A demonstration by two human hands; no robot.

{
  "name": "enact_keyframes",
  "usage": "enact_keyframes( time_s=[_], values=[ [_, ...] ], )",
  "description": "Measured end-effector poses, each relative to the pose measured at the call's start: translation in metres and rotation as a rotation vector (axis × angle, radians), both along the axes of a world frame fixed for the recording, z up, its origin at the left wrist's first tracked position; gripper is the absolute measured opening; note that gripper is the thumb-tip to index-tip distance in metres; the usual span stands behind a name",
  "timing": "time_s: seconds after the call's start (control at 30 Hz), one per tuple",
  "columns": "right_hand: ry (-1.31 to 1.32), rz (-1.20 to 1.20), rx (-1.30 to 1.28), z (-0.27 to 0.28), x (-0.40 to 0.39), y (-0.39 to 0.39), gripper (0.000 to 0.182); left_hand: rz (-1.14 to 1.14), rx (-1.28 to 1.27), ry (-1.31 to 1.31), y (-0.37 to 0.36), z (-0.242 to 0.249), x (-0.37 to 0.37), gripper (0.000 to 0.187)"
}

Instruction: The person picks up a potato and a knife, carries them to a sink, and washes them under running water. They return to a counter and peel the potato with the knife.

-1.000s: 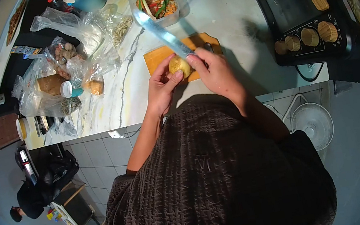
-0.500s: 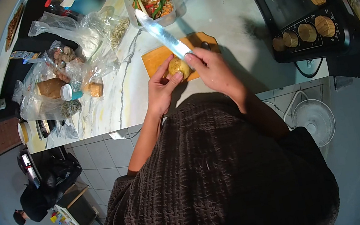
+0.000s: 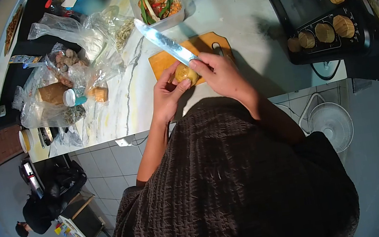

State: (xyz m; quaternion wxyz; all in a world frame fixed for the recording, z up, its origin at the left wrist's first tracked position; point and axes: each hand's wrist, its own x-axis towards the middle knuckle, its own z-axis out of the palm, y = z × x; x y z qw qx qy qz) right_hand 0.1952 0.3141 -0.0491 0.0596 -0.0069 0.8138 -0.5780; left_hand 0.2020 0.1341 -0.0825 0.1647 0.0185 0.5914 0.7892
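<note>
Marbled white bench carries it all: just above its near edge the left hand has its fingers curled around a small yellow potato, while the right hand has its fingers closed on the handle of a long knife, blade laid against the potato's top. Peeling looks to be the step in hand, and the next stroke calls for turning the potato to fresh skin. Beneath them lies a wooden cutting board, beyond it a tub of chopped vegetables, with plastic bags to the left.
</note>
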Motion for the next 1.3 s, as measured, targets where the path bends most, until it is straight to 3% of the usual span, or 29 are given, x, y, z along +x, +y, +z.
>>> enact_keyframes(
  time_s=[0.37, 0.5, 0.57, 0.7, 0.77, 0.87, 1.0, 1.13, 1.3],
  values=[
    [0.049, -0.043, 0.050, -0.001, 0.002, -0.002, 0.027, -0.048, 0.028, -0.002, -0.002, 0.006, 0.000, 0.050],
    [0.028, -0.099, -0.142, 0.001, 0.001, 0.000, 0.030, 0.012, 0.073, 0.001, 0.001, 0.011, -0.002, 0.051],
    [0.036, 0.033, -0.021, 0.006, 0.004, 0.003, 0.030, -0.019, 0.064, -0.020, -0.003, 0.012, -0.002, 0.051],
    [0.088, -0.002, 0.002, -0.008, 0.000, 0.003, 0.030, -0.077, 0.041, -0.044, -0.002, 0.012, -0.002, 0.052],
    [0.005, -0.047, -0.144, -0.011, -0.002, 0.001, 0.030, -0.061, 0.031, -0.042, -0.001, 0.009, -0.002, 0.050],
    [0.114, 0.046, -0.070, 0.004, 0.008, -0.002, 0.029, -0.008, 0.031, -0.068, -0.005, 0.004, -0.004, 0.048],
    [0.048, -0.099, -0.064, -0.011, -0.001, -0.004, 0.026, 0.035, 0.069, -0.041, 0.006, 0.007, -0.002, 0.044],
    [0.106, -0.018, -0.133, 0.000, 0.007, -0.006, 0.027, 0.022, 0.066, -0.025, -0.002, 0.005, -0.005, 0.044],
    [0.023, -0.060, -0.033, -0.002, 0.002, 0.000, 0.029, -0.014, 0.067, -0.059, 0.001, 0.009, -0.001, 0.047]
  ],
)
